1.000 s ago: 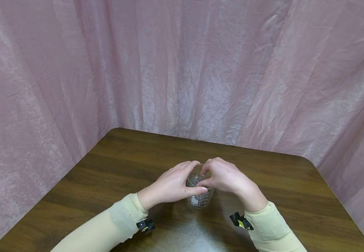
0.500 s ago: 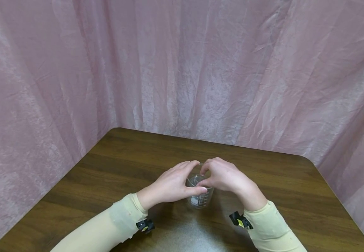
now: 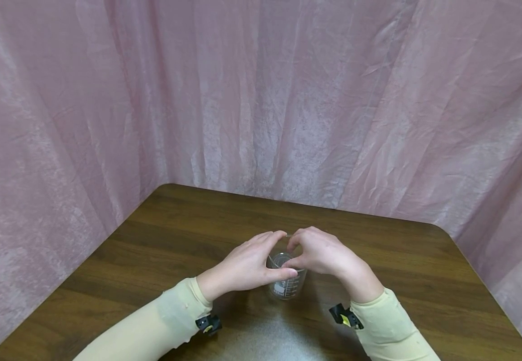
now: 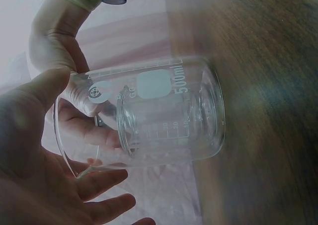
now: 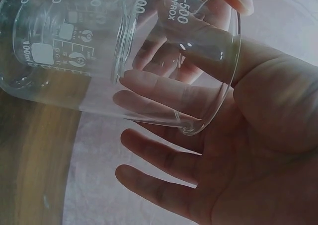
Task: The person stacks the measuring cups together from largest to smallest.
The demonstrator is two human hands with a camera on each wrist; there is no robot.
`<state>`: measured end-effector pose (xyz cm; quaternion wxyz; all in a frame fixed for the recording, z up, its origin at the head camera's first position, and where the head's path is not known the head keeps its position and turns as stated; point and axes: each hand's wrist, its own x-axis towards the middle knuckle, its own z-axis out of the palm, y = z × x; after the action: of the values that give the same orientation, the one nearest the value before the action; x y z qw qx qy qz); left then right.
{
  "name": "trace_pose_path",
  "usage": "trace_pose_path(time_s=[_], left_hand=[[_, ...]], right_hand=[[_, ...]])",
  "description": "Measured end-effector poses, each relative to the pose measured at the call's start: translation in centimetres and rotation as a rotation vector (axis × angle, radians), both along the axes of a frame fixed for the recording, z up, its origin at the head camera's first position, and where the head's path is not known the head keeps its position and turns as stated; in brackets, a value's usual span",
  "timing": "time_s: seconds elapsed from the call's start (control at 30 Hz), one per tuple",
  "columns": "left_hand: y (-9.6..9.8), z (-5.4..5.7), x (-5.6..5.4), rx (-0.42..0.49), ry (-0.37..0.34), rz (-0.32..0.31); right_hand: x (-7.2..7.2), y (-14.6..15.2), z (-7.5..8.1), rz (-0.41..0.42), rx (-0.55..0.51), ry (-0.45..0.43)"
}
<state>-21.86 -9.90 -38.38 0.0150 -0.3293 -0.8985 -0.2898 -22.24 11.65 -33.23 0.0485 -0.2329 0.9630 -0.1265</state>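
Observation:
A clear glass beaker (image 3: 286, 288), marked 500ml in the left wrist view, stands upright on the table. At least one smaller glass beaker (image 4: 166, 130) sits nested inside it, low down; overlapping glass hides how many. My left hand (image 3: 249, 263) holds the large beaker by its upper part, thumb on the near side and fingers round the far side. My right hand (image 3: 326, 253) reaches over the rim, thumb and at least one finger inside. In the right wrist view that fingertip lies by the small beaker's rim (image 5: 123, 46), while the thumb is apart from it.
The brown wooden table (image 3: 188, 220) has rounded far corners. Pink curtains (image 3: 261, 100) hang behind it and on both sides. Each sleeve carries a black wrist camera (image 3: 208, 324).
Both hands and the large beaker stay in place. Inside it, the small beaker's rim shows as a clearer ring now than half a second ago, so it has shifted slightly.

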Motion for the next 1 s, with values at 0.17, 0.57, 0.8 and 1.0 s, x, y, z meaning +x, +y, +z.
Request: trace_pose_path(time_s=[0.17, 0.57, 0.8, 1.0], left_hand=[[0.0, 0.0, 0.0, -0.001, -0.013, 0.003], [0.3, 0.0, 0.1, -0.006, -0.012, 0.001], [0.5, 0.0, 0.1, -0.007, -0.013, -0.011], [0.4, 0.1, 0.3, -0.012, -0.016, -0.014]], right_hand=[[0.0, 0.1, -0.1, -0.004, -0.006, -0.008], [0.3, 0.4, -0.1, -0.008, -0.014, 0.011], [0.6, 0.8, -0.2, -0.014, -0.052, 0.033], [0.8, 1.3, -0.4, -0.005, -0.107, 0.066]])
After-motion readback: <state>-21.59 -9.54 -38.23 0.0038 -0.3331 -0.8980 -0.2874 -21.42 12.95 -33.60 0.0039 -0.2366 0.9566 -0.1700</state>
